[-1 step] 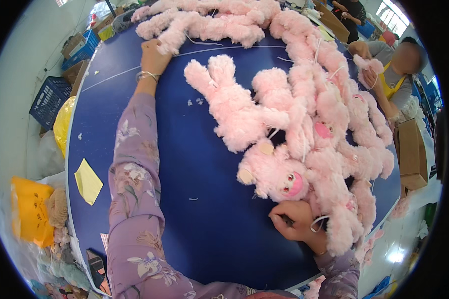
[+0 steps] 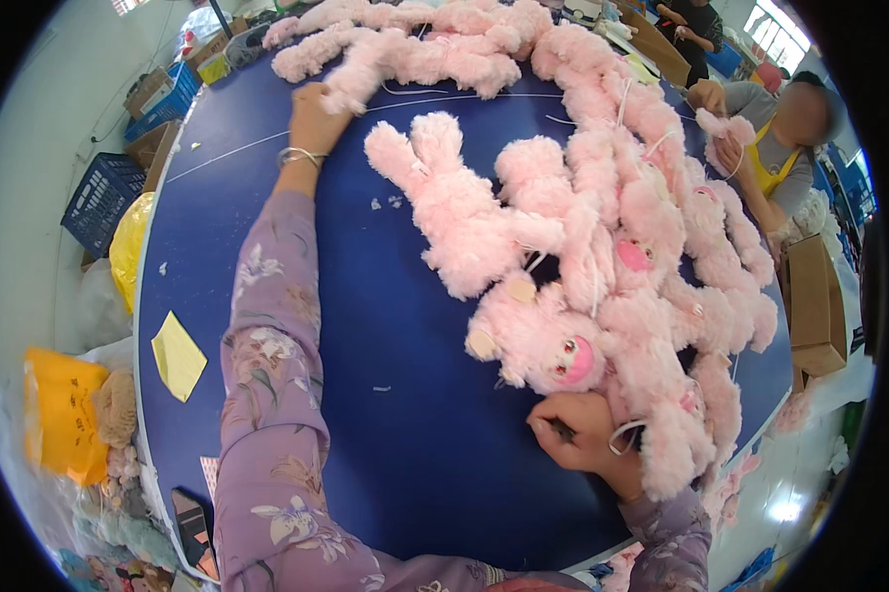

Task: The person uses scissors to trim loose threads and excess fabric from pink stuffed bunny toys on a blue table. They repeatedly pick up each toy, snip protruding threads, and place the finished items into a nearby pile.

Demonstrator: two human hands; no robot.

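My left hand (image 2: 314, 116) is stretched far across the blue table (image 2: 385, 434) and grips the end of a pink plush toy (image 2: 360, 64) in the far row. My right hand (image 2: 580, 430) rests near the table's front edge, fingers closed around a small dark tool, beside the head of a pink plush toy with a pink nose (image 2: 538, 340). A large pink plush toy (image 2: 459, 212) lies face down in the middle. Many more pink plush toys (image 2: 661, 227) are piled to the right.
Another person (image 2: 775, 138) in a yellow apron handles a plush toy at the far right. A yellow paper (image 2: 176, 355) and a phone (image 2: 193, 533) lie near the left edge. Blue crates (image 2: 104, 197), a yellow bag (image 2: 129, 247) and cardboard boxes (image 2: 819, 306) surround the table.
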